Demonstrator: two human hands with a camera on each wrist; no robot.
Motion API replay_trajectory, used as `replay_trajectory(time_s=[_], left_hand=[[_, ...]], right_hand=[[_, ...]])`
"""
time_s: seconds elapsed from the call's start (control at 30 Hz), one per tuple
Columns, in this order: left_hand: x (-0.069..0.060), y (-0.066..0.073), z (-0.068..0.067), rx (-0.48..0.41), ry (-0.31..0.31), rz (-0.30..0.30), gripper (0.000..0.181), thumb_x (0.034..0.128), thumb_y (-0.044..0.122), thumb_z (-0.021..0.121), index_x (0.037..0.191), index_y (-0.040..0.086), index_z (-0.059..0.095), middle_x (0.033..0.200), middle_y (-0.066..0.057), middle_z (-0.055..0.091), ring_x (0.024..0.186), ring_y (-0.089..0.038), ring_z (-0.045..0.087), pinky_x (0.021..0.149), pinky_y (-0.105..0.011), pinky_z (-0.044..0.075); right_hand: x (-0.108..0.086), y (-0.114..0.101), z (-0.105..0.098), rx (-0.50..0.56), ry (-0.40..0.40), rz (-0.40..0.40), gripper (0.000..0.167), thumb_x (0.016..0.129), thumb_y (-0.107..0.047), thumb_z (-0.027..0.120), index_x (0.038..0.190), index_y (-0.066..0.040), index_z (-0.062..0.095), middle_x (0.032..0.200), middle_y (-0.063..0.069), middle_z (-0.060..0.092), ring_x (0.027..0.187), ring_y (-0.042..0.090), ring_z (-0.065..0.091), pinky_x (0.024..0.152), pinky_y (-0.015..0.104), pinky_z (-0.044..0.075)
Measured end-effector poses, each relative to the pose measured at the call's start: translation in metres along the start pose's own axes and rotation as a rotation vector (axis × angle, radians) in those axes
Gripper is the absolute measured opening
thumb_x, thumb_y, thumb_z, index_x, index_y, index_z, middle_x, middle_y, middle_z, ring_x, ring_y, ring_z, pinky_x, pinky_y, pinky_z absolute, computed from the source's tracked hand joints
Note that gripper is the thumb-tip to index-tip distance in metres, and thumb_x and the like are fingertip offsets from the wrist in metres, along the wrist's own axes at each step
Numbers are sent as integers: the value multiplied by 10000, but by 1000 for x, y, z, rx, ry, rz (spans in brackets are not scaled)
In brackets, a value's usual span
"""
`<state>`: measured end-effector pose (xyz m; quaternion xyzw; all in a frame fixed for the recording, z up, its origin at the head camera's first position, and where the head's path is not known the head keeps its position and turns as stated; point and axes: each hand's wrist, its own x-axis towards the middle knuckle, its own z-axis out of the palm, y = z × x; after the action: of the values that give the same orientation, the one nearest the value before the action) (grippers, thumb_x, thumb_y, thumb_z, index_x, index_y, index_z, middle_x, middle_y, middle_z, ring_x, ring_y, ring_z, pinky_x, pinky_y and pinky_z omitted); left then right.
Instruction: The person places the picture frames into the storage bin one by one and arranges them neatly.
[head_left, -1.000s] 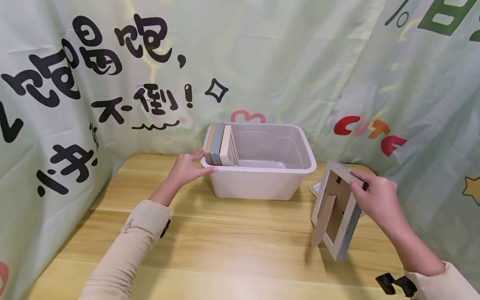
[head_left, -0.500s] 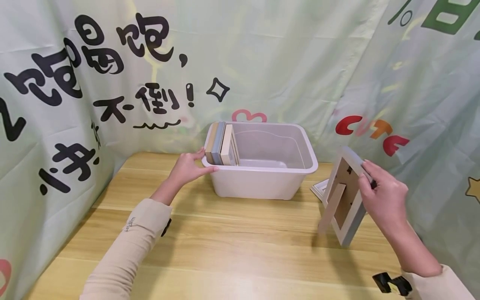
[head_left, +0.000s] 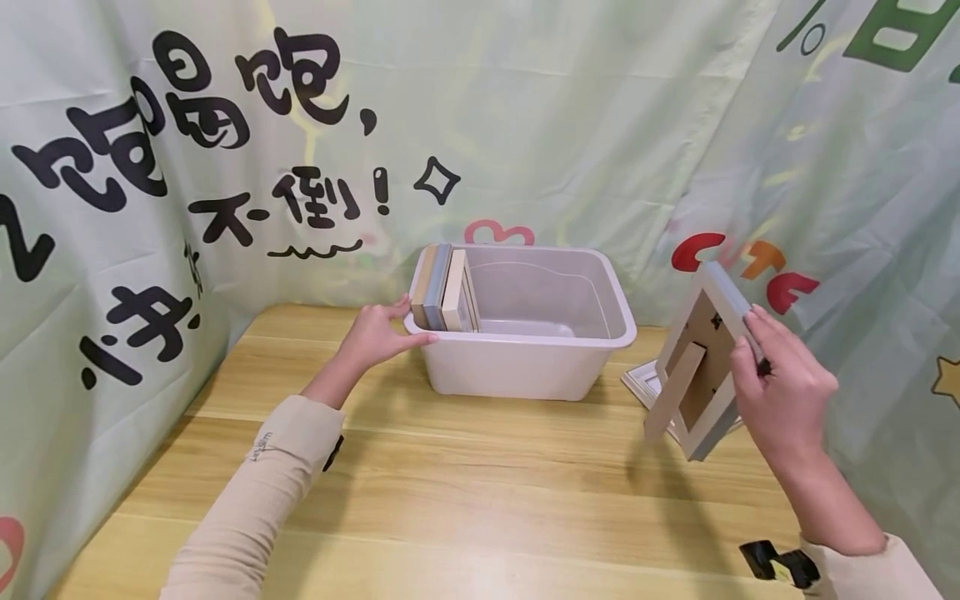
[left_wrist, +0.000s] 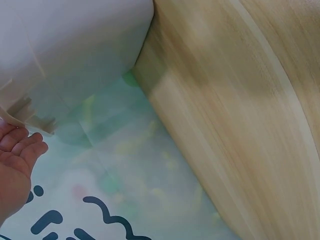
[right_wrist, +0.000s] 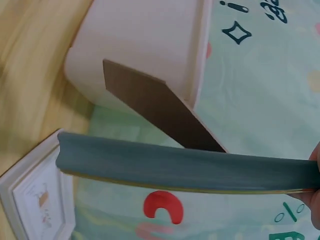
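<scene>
A grey-blue picture frame [head_left: 697,429] is gripped at its upper right edge by my right hand [head_left: 787,396]. The frame's brown back faces left, with the easel stand [head_left: 678,383] swung out. Its lower corner hangs above the table. In the right wrist view the frame's blue side [right_wrist: 185,162] crosses the picture. My left hand [head_left: 371,337] holds the left front corner of a pale plastic bin [head_left: 517,371], thumb along the front rim. The left wrist view has the fingers [left_wrist: 27,145] curled under the rim. Several frames [head_left: 437,287] stand upright at the bin's left end.
A white picture frame [head_left: 641,382] lies on the wooden table [head_left: 465,483] right of the bin, partly hidden behind the held frame. A printed cloth backdrop [head_left: 570,125] hangs behind and at both sides of the table.
My right hand has raised the picture frame and moved it rightward and away from me, uncovering more of the white frame. The left hand stays on the bin's corner.
</scene>
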<state>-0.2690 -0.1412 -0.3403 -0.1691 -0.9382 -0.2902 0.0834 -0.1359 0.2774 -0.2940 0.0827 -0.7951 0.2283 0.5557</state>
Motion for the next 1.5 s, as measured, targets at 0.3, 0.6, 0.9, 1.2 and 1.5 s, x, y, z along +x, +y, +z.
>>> replay_trajectory(time_s=[0.3,0.6,0.9,1.2,1.5], left_hand=[[-1,-2,0,28,-12,6,804,710,509,735,1261,-33,514,1321,-182,479,1256,-372,434,997,-459,433],[-2,-2,4,-1,-15,3,801,703,514,742,1240,-42,533,1309,-182,495,1267,-342,434,1038,-442,397],[0,-2,2,23,-23,24,819,705,517,738,1251,-53,519,1316,-197,484,1271,-348,430,1054,-449,376],[2,1,-3,29,-40,-2,825,708,522,734,1263,-48,512,1335,-187,472,1287,-349,411,1060,-451,369],[3,4,-6,75,-61,32,816,722,512,724,1257,-67,515,1338,-214,467,1276,-357,428,1053,-462,372]], right_hand=[[20,-15,3,9,70,20,254,842,-71,562,1018,63,686,1022,256,668,971,423,632,983,189,416],[38,-35,11,40,272,32,250,812,-58,540,948,65,709,964,235,691,926,404,657,904,468,500],[66,-57,20,76,319,73,250,811,-24,528,965,46,712,994,214,695,972,353,663,921,435,501],[85,-63,44,165,346,98,254,823,-58,543,995,5,719,1017,170,700,1026,228,660,967,283,474],[89,-67,76,209,349,99,241,836,-49,557,1008,23,708,1058,159,692,1048,236,650,976,287,468]])
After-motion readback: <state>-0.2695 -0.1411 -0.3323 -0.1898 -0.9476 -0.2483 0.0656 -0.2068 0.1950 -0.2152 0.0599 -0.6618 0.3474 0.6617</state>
